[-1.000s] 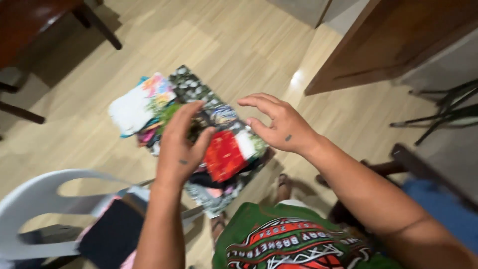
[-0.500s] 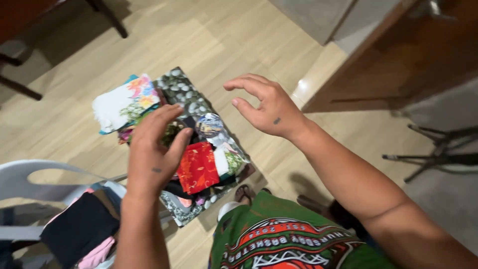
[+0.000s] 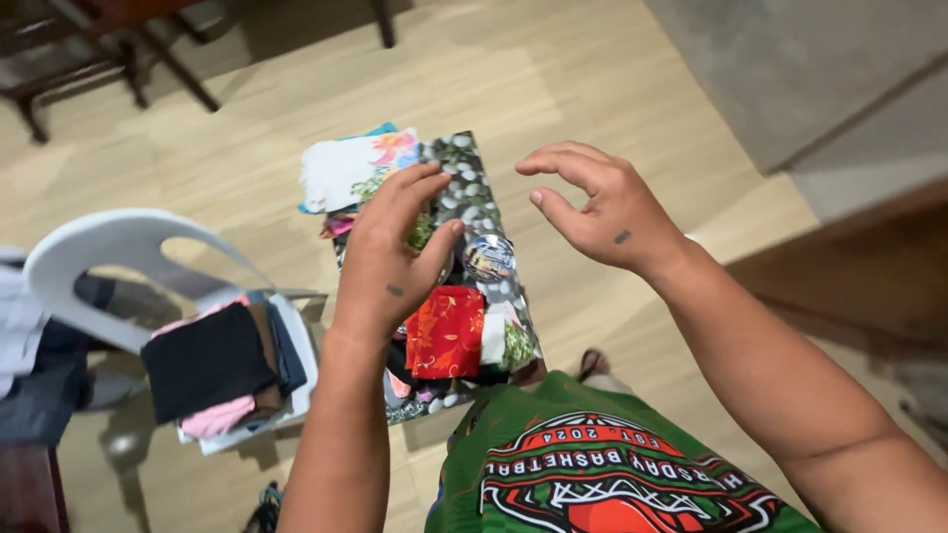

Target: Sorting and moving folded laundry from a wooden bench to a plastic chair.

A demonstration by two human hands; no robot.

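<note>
I see a white plastic chair [image 3: 94, 247] at the left, standing on the pale wood-plank floor [image 3: 553, 69]. Its seat carries a stack of folded clothes [image 3: 212, 365], black on top with pink at the front edge. Dark wooden furniture legs [image 3: 158, 54] stand at the floor's upper left corner. A grey rug [image 3: 790, 69] lies at the upper right.

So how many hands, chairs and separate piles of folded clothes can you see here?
Hands: 2, the left hand and right hand, both empty with fingers spread
White plastic chair: 1
Piles of folded clothes: 2, the colourful pile under the hands and the dark pile on the chair
Total: 5
</note>
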